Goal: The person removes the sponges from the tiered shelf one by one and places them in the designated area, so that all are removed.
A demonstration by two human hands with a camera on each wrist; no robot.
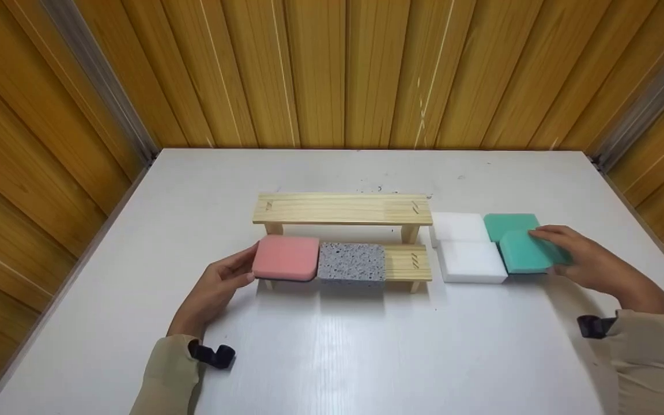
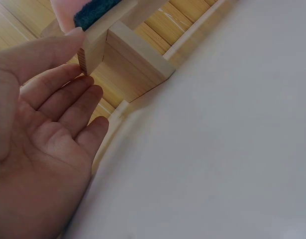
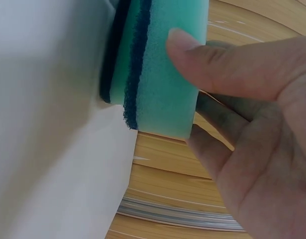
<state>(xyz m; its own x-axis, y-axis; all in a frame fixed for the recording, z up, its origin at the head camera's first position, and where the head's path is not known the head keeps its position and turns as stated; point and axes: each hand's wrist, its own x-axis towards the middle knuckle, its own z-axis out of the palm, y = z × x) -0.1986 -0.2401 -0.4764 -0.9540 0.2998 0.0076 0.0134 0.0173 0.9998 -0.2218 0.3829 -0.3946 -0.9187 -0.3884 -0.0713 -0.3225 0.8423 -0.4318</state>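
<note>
My right hand (image 1: 594,262) grips a green sponge (image 1: 526,252) with a dark blue scouring layer. In the right wrist view the thumb (image 3: 185,42) lies against its side. This sponge is just over another green sponge (image 1: 510,222). My left hand (image 1: 219,282) is at the left end of the lower board of a two-tier wooden rack (image 1: 407,264), its fingers loosely bent. Its fingertips touch or nearly touch the board end, beside a pink sponge (image 1: 287,257) with a blue underside. A speckled grey sponge (image 1: 352,262) lies right of the pink one.
Two white sponges (image 1: 470,262) lie on the white table (image 1: 378,351) between the rack and the green ones. The rack's upper board (image 1: 340,208) carries nothing. Wood-patterned walls (image 1: 320,75) enclose the back and both sides.
</note>
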